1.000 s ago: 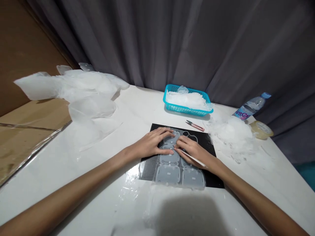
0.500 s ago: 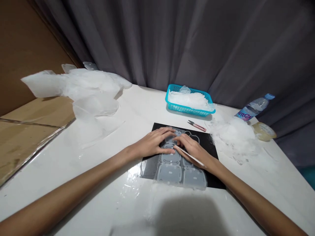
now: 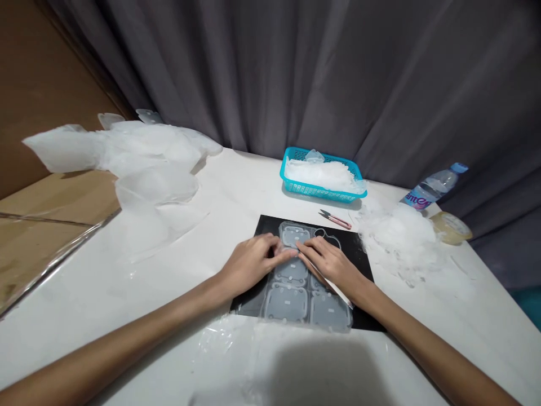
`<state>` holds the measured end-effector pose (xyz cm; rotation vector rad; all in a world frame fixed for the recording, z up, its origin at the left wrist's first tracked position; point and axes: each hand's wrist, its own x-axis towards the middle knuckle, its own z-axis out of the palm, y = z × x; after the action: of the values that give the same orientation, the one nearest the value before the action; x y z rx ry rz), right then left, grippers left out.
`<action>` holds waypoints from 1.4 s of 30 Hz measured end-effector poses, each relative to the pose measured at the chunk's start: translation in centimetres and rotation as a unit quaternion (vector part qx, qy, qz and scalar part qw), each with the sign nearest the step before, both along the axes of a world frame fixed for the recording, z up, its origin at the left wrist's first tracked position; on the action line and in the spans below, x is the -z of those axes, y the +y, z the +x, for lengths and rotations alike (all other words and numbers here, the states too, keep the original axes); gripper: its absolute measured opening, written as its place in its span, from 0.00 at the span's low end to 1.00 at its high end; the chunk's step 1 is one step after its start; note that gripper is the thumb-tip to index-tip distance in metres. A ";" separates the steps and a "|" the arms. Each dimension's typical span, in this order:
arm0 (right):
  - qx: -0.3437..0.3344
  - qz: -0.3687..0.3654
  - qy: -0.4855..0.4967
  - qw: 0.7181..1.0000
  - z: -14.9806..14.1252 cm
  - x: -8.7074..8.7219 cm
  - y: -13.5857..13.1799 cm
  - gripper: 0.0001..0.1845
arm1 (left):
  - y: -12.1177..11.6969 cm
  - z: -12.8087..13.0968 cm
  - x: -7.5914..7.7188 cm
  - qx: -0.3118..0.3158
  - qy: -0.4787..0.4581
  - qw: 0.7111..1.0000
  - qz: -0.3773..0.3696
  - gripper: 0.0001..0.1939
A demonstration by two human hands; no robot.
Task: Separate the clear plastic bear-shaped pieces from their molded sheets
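Note:
A clear moulded plastic sheet [image 3: 287,303], with several rounded panels, lies on a black board [image 3: 364,313]. My left hand [image 3: 252,262] is at the sheet's left side, fingers curled at its edge and thumb stretched across the panels. The fingertips are partly hidden, but they seem to pinch the sheet. In my right hand [image 3: 333,264] is a thin white stick-like tool [image 3: 340,295], slanting back under the palm. Its tip is too small to make out. The right fingertips touch the sheet close to my left thumb. A clear looped outline [image 3: 333,239] shows beyond the right hand.
Thread snips [image 3: 335,219] lie behind the board. A blue basket [image 3: 323,193] holds white translucent pieces. Plastic scraps [image 3: 399,234], a tape roll [image 3: 451,227] and a water bottle [image 3: 435,186] are at right. Translucent sheets [image 3: 156,149] are piled at left beside a cardboard box [image 3: 51,214].
My left hand has drawn back from lying flat on the sheet, its fingers now curled at the left edge. The right hand keeps the white tool, which is turned slightly steeper.

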<state>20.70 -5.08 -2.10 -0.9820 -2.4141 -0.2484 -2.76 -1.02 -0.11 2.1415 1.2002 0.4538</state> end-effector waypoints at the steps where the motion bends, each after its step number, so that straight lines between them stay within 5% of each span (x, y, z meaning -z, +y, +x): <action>1: -0.003 -0.005 0.008 1.000 0.1 -0.1 0.0 0.14 | -0.3 0.2 0.0 0.002 -0.016 1.000 -0.021 0.26; 6: -0.021 -0.054 0.049 0.997 0.5 -0.5 0.0 0.15 | -1.1 1.0 0.2 0.002 -0.123 0.987 -0.102 0.22; 16: -0.024 -0.157 0.179 0.971 0.3 -0.4 0.4 0.09 | 0.3 0.6 0.9 0.026 -0.148 0.977 -0.151 0.22; 36: -0.025 -0.081 0.111 0.990 0.5 -0.7 0.0 0.10 | 0.4 0.7 0.6 0.016 -0.127 0.983 -0.135 0.19; 42: -0.048 -0.122 0.151 0.980 0.4 -1.0 -0.3 0.11 | 0.5 0.8 0.4 0.025 -0.174 0.970 -0.166 0.18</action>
<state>21.15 -5.38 -1.15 -0.9258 -2.2352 0.2222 -1.99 -0.47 -0.47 1.7168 0.9457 0.5389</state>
